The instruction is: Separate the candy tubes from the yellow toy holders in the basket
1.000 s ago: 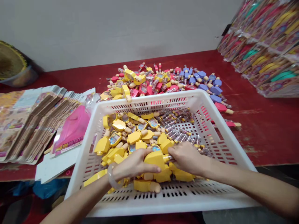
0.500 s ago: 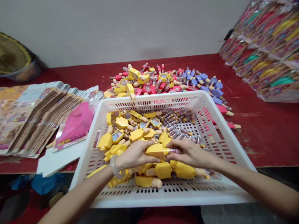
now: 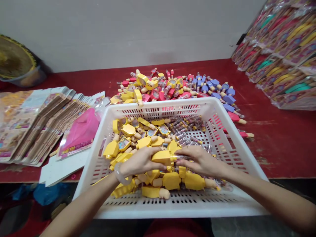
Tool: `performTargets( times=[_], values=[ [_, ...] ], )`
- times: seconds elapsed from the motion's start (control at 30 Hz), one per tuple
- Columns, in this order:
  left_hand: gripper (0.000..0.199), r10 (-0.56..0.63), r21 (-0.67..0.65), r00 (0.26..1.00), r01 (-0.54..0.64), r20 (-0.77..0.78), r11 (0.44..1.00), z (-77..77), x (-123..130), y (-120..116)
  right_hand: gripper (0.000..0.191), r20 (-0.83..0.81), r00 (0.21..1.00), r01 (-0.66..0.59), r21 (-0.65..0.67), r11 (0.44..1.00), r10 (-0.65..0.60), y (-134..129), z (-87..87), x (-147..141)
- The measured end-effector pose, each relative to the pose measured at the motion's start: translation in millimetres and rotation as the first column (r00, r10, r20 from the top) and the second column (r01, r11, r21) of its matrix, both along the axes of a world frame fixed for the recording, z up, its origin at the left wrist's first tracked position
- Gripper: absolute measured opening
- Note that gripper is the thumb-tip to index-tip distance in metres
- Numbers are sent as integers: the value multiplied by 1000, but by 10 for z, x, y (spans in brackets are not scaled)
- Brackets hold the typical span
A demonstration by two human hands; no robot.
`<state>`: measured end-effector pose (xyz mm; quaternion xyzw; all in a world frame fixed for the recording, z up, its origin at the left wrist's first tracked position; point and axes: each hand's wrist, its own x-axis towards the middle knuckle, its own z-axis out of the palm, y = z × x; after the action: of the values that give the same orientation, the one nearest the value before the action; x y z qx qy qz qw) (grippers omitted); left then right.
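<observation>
Seen from the head camera, the person's left hand [image 3: 140, 161] curves over a yellow plastic toy piece [image 3: 161, 157], its fingers pressed on the block's top, with a pale bangle [image 3: 120, 173] around the wrist. The right hand [image 3: 201, 161] comes in from the other side, its fingers closed on the clear tube [image 3: 181, 157] that sticks out of the same piece, so the two hands nearly meet around it. The piece lies just above a heap of similar yellow parts in a white perforated plastic crate [image 3: 158, 210], with more clear tubes [image 3: 190, 133] toward the far right corner; their contents are too small to make out, I think.

The crate sits on a red surface [image 3: 278, 154]. Beyond its far rim lies a spread pile of red, purple and yellow toy pieces [image 3: 177, 89]. To the left are fanned stacks of printed card packaging [image 3: 41, 126] and a pink blister sheet [image 3: 81, 128]. Packaged toys [image 3: 283, 62] lean in rows along the right, against a white wall [image 3: 123, 33]. A round woven object [image 3: 14, 57] sits in the far left corner.
</observation>
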<state>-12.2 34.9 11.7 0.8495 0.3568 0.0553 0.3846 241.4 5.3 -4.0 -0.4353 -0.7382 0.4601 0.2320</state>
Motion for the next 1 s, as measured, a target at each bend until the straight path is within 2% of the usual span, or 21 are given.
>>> performTargets(
  times=[0.07,0.13,0.17,0.2,0.23,0.27,0.33,0.37,0.43,0.5,0.53,0.6,0.67,0.7,0.73,0.8,0.83,0.87,0.9,0.93,1.0],
  values=[
    [37,-67,228,997,74,-36,971,-52,-15,-6,40,-124,992,-12,-353,936,-34,-30,-91,-22],
    [31,-135,466,986,166,-101,869,-130,-34,-18,49,-228,973,-129,-697,705,-47,-16,-222,-48],
    [30,-156,533,979,200,-128,822,-167,-40,-22,52,-254,966,-184,-789,586,-38,7,-282,-58],
    [30,-155,557,977,211,-147,803,-194,-42,-22,56,-258,966,-208,-828,520,-24,37,-327,-64],
    [30,-128,539,979,196,-160,820,-209,-40,-19,56,-236,972,-193,-820,539,-10,68,-352,-66],
    [31,-81,482,983,151,-164,863,-209,-34,-12,55,-189,982,-144,-752,643,-1,95,-355,-63],
    [38,15,264,991,20,-130,964,-167,-14,5,46,-69,998,-26,-385,922,0,122,-306,-48],
    [41,41,116,995,-30,-92,993,-130,-3,12,40,-19,1000,-12,-139,990,9,115,-265,-40],
    [42,63,-173,998,-60,11,983,-47,15,17,34,64,997,-64,216,974,52,64,-180,-33],
    [40,65,-366,995,-34,73,930,17,27,7,32,121,990,-109,318,942,74,-15,-123,-46],
    [39,63,-394,995,-28,76,919,33,31,-3,33,137,989,-103,315,943,63,-55,-110,-61],
    [39,44,-274,998,-32,35,961,22,32,-35,34,153,988,-62,230,971,26,-118,-115,-101],
    [38,-2,38,999,3,-41,999,-45,27,-73,38,85,996,6,-5,1000,-6,-147,-156,-144],
    [38,-27,206,997,43,-78,978,-93,23,-92,41,19,1000,27,-183,983,-24,-146,-186,-160],
    [37,-55,341,992,89,-109,936,-143,19,-106,45,-61,997,17,-372,928,-42,-134,-219,-170],
    [33,-109,476,985,162,-137,864,-230,13,-116,49,-204,975,-73,-656,751,-84,-83,-280,-167],
    [32,-121,488,983,175,-140,855,-257,12,-109,51,-235,968,-120,-728,675,-82,-45,-300,-153],
    [31,-113,472,984,166,-138,866,-269,13,-94,52,-239,969,-146,-753,641,-60,-5,-309,-133],
    [31,-86,430,987,136,-134,892,-265,14,-72,52,-219,975,-143,-729,670,-30,35,-305,-108],
    [32,-45,360,991,88,-128,929,-248,15,-46,50,-176,984,-116,-648,753,0,70,-292,-82],
    [36,40,129,994,-26,-106,991,-192,15,3,41,-55,998,-41,-342,939,24,106,-256,-41]
  ],
)
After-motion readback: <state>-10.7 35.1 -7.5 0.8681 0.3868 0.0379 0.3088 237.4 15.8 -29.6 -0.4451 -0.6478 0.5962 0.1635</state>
